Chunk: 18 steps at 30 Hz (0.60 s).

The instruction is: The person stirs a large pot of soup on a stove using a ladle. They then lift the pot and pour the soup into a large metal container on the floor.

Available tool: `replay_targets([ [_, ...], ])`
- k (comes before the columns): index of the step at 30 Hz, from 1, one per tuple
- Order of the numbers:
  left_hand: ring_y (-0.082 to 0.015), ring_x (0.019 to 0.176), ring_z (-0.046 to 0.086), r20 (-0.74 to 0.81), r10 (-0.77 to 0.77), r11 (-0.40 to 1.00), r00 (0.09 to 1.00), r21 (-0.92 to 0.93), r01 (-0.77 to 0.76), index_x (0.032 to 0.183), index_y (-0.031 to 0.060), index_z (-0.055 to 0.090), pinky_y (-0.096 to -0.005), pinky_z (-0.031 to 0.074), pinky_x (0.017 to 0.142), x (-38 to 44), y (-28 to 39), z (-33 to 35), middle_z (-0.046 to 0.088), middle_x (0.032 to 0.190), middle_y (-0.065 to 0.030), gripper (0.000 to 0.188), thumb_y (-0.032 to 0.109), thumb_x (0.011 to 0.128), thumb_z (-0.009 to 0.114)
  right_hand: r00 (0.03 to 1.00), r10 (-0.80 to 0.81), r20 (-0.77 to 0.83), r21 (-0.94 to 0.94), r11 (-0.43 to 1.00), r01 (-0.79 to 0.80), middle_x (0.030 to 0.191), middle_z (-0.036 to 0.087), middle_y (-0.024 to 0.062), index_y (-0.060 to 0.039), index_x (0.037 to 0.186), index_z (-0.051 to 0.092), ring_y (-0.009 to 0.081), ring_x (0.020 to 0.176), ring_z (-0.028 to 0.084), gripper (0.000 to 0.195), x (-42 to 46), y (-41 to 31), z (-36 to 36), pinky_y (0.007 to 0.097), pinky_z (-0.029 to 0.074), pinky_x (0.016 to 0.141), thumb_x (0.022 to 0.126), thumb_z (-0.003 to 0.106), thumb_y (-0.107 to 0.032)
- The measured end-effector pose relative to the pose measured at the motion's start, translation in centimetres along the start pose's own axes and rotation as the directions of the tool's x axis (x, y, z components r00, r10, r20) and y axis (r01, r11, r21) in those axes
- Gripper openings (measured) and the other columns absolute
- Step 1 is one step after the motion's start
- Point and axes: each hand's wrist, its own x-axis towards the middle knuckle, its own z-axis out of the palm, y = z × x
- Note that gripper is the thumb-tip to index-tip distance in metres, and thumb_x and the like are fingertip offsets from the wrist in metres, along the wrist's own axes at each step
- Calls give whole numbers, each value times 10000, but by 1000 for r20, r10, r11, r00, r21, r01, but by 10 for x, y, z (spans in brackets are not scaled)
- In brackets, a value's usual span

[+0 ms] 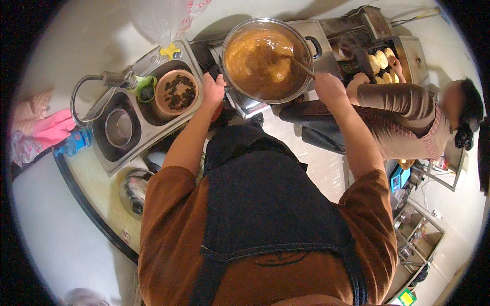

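A large metal pot [268,100] of glossy orange-brown liquid [252,57] stands on the stove before me. My left hand [213,91] grips the pot's handle on the left side, and my fingers cover most of it. In my right hand [331,88] is the shaft of a long-handled stirring utensil [304,69], held over the right rim. It slants down into the liquid, so its lower end is hidden. Swirl marks show on the liquid's surface. The pot's other black handle [317,47] sticks out on the right, untouched.
Left of the pot is a double steel sink [142,132] with a round bowl of dark pieces [177,93], a green container [145,88] and a metal bowl [118,128]. At right, another person [398,114] handles pale round breads [381,59] at an open oven [409,57].
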Motion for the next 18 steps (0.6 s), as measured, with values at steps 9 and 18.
replay_targets([
  [9,-321,769,675,-95,29,1000,995,-1,-29,996,-58,482,-430,514,737,-2,1,6,669,761,-164,297,206,987,617,985,-159,-65,185,968,169,962,720,240,-25,1191,614,421,940,710,285,-6,-70,14,527,577,821,962,471,-118],
  [18,-296,769,677,-77,-6,1000,997,14,8,1027,-54,456,-412,518,723,-10,18,0,655,798,-164,289,191,1002,607,979,-201,15,66,978,200,875,708,194,-90,1128,650,417,871,694,245,-67,3,-4,534,550,769,906,552,-62],
])
